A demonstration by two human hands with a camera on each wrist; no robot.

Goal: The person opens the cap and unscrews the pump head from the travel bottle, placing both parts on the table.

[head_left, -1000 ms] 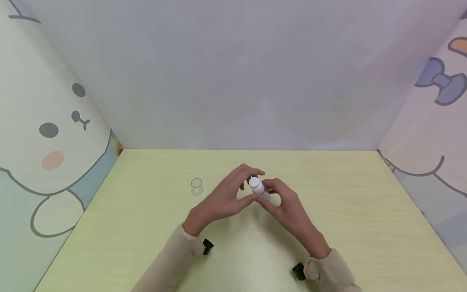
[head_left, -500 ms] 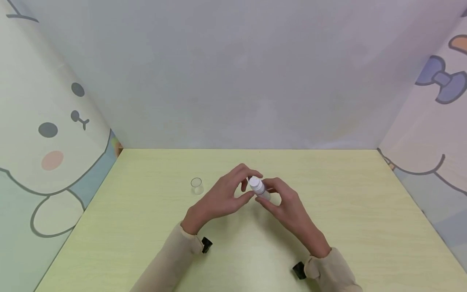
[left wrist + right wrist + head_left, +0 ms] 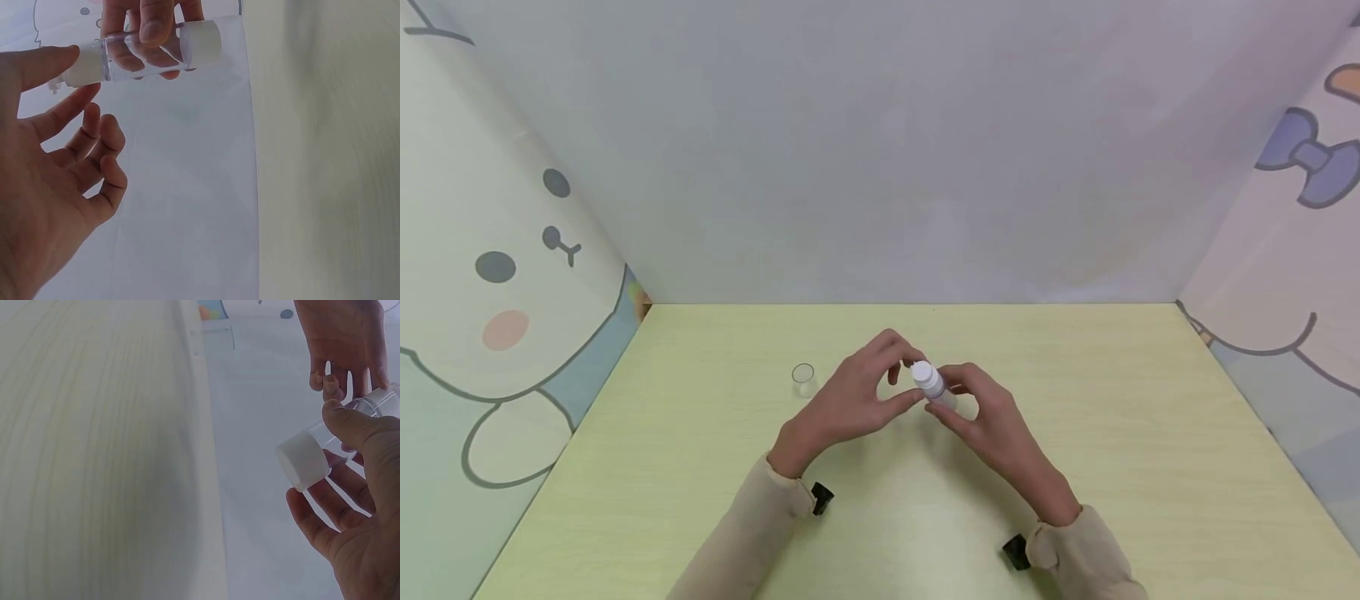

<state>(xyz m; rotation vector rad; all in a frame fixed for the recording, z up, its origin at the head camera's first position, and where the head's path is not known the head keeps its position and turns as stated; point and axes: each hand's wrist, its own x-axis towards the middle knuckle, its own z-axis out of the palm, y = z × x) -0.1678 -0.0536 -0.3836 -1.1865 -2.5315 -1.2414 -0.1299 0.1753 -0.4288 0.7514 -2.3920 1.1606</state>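
Note:
A small clear bottle [image 3: 150,56] with a white top and a white base is held between both hands above the table. My right hand [image 3: 1000,417] grips its transparent body, thumb on one side and fingers on the other, as the right wrist view shows. On the white cap [image 3: 923,374], my left hand [image 3: 857,398] pinches with thumb and index finger. Its other fingers are curled in the air beside the bottle. The bottle's white base [image 3: 304,461] faces the right wrist camera. To the left of the left hand stands a small clear cup [image 3: 804,382].
The pale wooden table [image 3: 700,500] ends at a plain grey back wall [image 3: 887,167]. Side panels with cartoon drawings [image 3: 505,329] rise on the left and right. Small black devices [image 3: 822,498] sit at both sleeve cuffs.
My left index finger has drawn back leftward along the cap, and the left hand has shifted slightly left. My right hand and the bottle have stayed nearly in place.

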